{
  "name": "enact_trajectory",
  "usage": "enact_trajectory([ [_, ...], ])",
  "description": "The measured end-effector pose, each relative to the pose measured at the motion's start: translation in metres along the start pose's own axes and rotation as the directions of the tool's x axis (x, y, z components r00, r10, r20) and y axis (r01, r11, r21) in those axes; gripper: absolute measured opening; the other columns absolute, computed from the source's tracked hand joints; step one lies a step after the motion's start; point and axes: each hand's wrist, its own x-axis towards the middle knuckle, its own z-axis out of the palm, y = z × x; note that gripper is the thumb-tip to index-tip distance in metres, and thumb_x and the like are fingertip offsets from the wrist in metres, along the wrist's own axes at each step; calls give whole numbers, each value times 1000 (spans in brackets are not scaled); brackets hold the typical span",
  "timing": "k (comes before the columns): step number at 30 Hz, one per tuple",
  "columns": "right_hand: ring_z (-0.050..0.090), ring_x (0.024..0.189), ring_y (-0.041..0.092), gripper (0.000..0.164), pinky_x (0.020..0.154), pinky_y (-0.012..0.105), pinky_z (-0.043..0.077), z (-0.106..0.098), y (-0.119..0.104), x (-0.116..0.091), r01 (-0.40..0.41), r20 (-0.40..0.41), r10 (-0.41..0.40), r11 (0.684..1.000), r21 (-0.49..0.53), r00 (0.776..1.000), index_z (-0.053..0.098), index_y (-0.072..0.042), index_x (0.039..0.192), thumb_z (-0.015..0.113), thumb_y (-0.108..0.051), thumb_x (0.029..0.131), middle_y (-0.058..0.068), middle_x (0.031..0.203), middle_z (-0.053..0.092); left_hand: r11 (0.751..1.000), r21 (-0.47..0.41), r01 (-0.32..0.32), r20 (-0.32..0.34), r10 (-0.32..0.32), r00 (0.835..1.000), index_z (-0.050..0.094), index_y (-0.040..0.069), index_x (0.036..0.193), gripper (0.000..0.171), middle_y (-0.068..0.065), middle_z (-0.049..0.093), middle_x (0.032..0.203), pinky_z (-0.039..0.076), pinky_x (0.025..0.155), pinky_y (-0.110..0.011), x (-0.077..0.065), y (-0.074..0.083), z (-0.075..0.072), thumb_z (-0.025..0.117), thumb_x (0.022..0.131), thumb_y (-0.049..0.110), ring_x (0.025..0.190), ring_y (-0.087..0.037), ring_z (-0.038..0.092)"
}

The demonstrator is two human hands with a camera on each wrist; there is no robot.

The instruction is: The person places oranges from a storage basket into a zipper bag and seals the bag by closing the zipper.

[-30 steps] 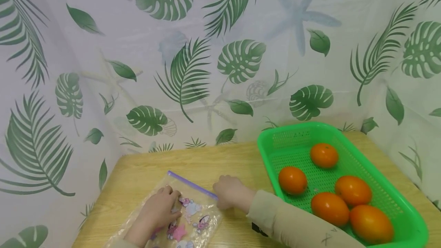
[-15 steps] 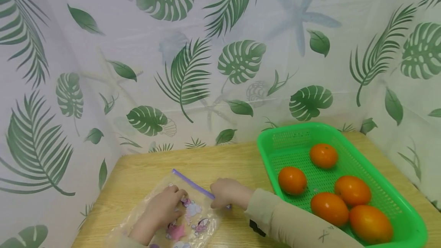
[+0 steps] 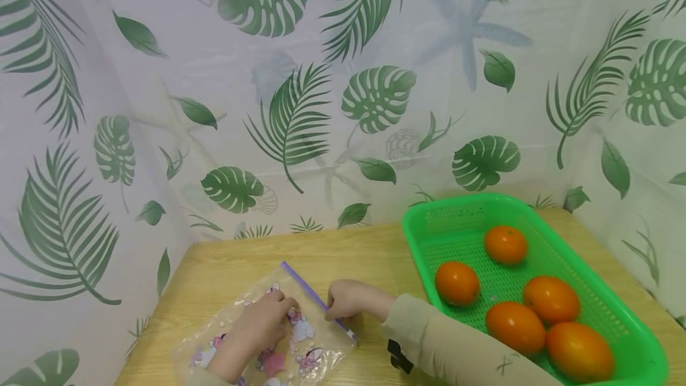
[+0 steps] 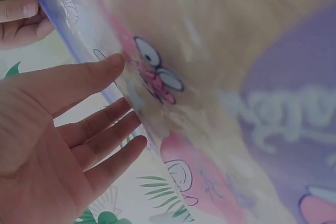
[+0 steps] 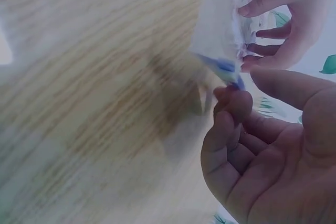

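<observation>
A clear plastic zip bag (image 3: 329,335) with pink and purple cartoon prints lies on the wooden table, its purple zip strip (image 3: 304,286) slanting down to the right. My left hand (image 3: 256,325) is over the bag's middle; in the left wrist view its thumb and loosely extended fingers (image 4: 107,135) touch the printed plastic. My right hand (image 3: 351,299) pinches the zip strip close to its lower right end, which shows past the fingers. In the right wrist view, curled fingers (image 5: 215,145) meet the bag's blue-purple corner (image 5: 227,67).
To the right stands a green perforated basket (image 3: 420,249) holding several orange round fruits (image 3: 457,283). My right sleeve (image 3: 455,344) passes in front of its near side. A black device (image 3: 399,356) is under the right wrist. A leaf-patterned sheet (image 3: 370,100) hangs behind the table (image 3: 343,249).
The bag has shifted right and turned, so its zip strip slants more steeply. The left hand has moved right with it. The strip's lower end now shows beyond the right hand.
</observation>
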Motion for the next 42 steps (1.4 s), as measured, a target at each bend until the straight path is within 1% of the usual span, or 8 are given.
enact_trajectory([
  [4,43,51,9,30,49,20,34,2,1,-1,0,-11,0,1000,6,1000,60,-6,66,76,-4,90,-2,57,50,1000,-20,-16,-11,16,1000,74,10,120,47,-6,69,110,62,72,-30,0,2,0,89,76,1,86,-15,64],
  [11,43,50,9,32,48,20,34,3,3,1,21,-40,-20,1000,14,999,55,-8,65,74,3,88,-2,57,50,997,-56,-44,-24,42,999,75,9,118,47,-6,68,108,50,61,-17,3,5,1,83,75,-8,82,-10,57],
  [17,47,51,8,5,47,18,37,0,4,3,42,-61,-37,995,87,997,72,2,88,73,6,86,0,64,56,995,-91,-28,-21,26,999,74,8,120,36,-6,69,113,59,65,-26,6,6,-1,82,85,8,83,-13,61],
  [23,51,60,11,27,50,20,40,-3,3,3,103,-50,-95,975,197,994,73,6,112,70,8,85,3,79,61,992,-130,-10,-34,6,999,73,8,122,30,-7,71,117,65,75,-41,10,9,-2,75,96,24,97,-24,72],
  [27,57,74,14,28,58,22,47,-6,3,2,159,-86,-144,967,200,986,73,6,111,71,7,83,6,89,65,982,-189,7,-67,-20,998,72,4,121,29,-10,72,117,65,75,-42,12,10,-5,70,100,24,97,-27,74],
  [32,61,80,15,26,65,24,52,-11,2,0,195,-120,-172,955,222,978,73,5,109,71,6,82,8,92,70,962,-270,29,-107,-60,992,72,1,119,28,-15,72,118,65,81,-45,17,11,-11,63,106,24,99,-30,74],
  [37,67,85,18,29,72,27,58,-17,2,-2,226,-132,-196,934,278,972,72,4,109,68,4,80,13,99,74,951,-308,24,-136,-69,988,72,2,118,28,-14,73,118,64,85,-46,23,13,-19,60,107,25,103,-31,73],
  [42,71,99,24,30,86,35,63,-19,2,-1,259,-141,-224,913,316,964,71,4,115,69,-1,85,15,110,75,950,-310,32,-148,-82,986,72,4,118,28,-12,74,116,64,85,-47,28,15,-27,60,108,26,104,-30,73],
])
